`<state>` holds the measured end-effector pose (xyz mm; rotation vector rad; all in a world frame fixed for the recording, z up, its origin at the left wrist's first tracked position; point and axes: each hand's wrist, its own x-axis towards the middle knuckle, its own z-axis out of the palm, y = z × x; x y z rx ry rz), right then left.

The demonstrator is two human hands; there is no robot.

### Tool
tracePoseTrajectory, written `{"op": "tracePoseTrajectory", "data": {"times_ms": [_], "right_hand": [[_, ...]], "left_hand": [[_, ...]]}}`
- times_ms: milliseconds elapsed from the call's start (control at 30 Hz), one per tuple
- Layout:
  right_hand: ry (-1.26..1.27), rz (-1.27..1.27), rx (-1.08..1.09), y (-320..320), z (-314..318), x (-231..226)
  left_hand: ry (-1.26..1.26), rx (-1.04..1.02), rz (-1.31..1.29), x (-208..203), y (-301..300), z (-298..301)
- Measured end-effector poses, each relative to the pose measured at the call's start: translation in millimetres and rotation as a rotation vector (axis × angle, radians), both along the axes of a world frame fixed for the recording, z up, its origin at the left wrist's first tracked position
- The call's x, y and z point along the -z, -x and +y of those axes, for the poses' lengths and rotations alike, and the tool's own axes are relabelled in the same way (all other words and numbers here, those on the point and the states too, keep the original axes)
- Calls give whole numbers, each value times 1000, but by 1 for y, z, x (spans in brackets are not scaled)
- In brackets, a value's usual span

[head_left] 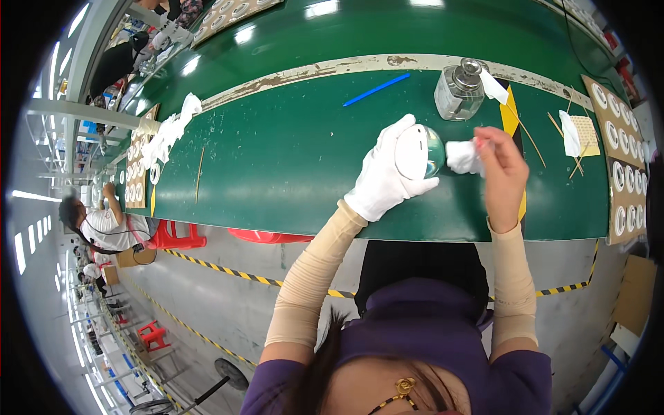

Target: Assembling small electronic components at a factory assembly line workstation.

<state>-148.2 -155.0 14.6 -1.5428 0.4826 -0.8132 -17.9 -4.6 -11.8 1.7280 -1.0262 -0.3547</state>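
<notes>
- One round piece (413, 153), with a flat white face and a glossy teal dome, is between the thumb and fingers of the left grip (384, 173), over the near part of the green table (277, 159).
- This piece seems to me rather light and stiff. The dome looks smooth, so it could slip, and perhaps it scratches or cracks easily; I would treat it as fragile.
- The better place to take hold is the rim, from two opposite sides, leaving the dome free. The left grip, in a white glove (372, 195), closes around it in about this way.
- The right grip (503, 162) is bare and pinches a white cloth (463, 158), which looks soft. The cloth is just beside the dome; whether they touch, I cannot tell.
- A small pinkish-red spot shows at the right fingertips (480, 142); what it is stays unclear.
- The glove hides the left side of the piece, and its back is turned away.
- Farther, a clear glass bottle (459, 97) stands upright; its contents are hard to make out. At the right, the cardboard tray (611, 156) of white rings is bent by the lens.
</notes>
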Motion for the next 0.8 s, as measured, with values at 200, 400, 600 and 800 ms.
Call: {"op": "tracePoseTrajectory", "data": {"times_ms": [200, 400, 600, 800], "right_hand": [[614, 325, -230, 18, 16, 17], [300, 131, -118, -9, 32, -12], [511, 6, -106, -28, 31, -6], [532, 31, -103, -33, 30, -8]], "left_hand": [[37, -11, -59, 3, 1, 0], [40, -29, -30, 5, 3, 1], [59, -47, -108, 6, 3, -1], [54, -48, -137, 7, 2, 1]]}}
